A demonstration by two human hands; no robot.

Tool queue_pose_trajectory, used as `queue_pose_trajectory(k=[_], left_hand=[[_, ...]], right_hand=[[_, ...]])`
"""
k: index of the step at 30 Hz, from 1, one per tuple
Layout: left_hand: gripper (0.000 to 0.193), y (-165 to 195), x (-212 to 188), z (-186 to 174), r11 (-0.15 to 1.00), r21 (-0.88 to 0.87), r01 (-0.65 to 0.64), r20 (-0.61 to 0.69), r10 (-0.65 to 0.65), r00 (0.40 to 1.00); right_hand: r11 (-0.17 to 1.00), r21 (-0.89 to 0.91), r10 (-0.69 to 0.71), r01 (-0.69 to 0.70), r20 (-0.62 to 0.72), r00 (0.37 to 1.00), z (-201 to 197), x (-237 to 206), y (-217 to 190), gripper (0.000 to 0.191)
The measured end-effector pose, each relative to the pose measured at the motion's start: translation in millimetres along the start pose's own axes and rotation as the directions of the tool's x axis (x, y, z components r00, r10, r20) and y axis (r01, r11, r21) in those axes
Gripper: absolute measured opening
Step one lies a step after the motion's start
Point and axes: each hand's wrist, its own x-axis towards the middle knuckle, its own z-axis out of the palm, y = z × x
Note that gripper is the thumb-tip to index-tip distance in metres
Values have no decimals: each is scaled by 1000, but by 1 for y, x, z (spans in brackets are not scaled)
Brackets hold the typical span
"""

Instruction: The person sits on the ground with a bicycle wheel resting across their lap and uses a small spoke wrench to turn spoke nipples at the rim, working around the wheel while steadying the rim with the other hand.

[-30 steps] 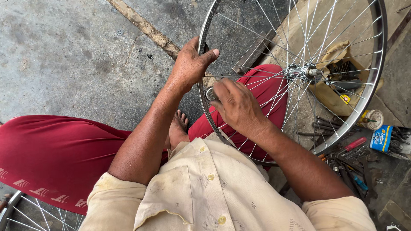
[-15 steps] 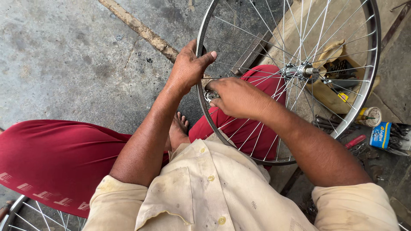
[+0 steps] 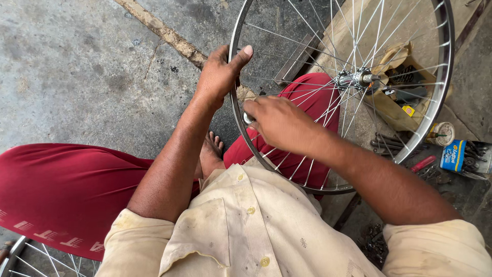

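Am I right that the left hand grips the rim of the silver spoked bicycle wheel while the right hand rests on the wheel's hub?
Not quite. The head view shows the left hand gripping the rim of the silver spoked bicycle wheel, but the right hand is at the rim too, just below the left hand, not on the hub.

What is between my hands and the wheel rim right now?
Nothing visible. The left hand already grips the rim from outside, and the right hand rests against its inner side among the spokes, near a small metal piece I cannot identify.
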Motion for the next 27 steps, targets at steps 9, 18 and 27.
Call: queue_pose_trajectory(k=[9, 18, 27], left_hand=[[37, -10, 2, 4, 995, 65, -78, -87, 83, 993], [38, -6, -2, 0, 999, 39, -11, -48, 13, 999], [45, -12, 2, -4, 984, 138, -110, -18, 114, 993]], right_hand=[[948, -318, -54, -14, -204, 977, 51, -7, 3, 15], [997, -67, -15, 40, 342, 940, 23, 24, 28, 27], [954, -271, -196, 131, -232, 953, 40, -9, 5, 6]])
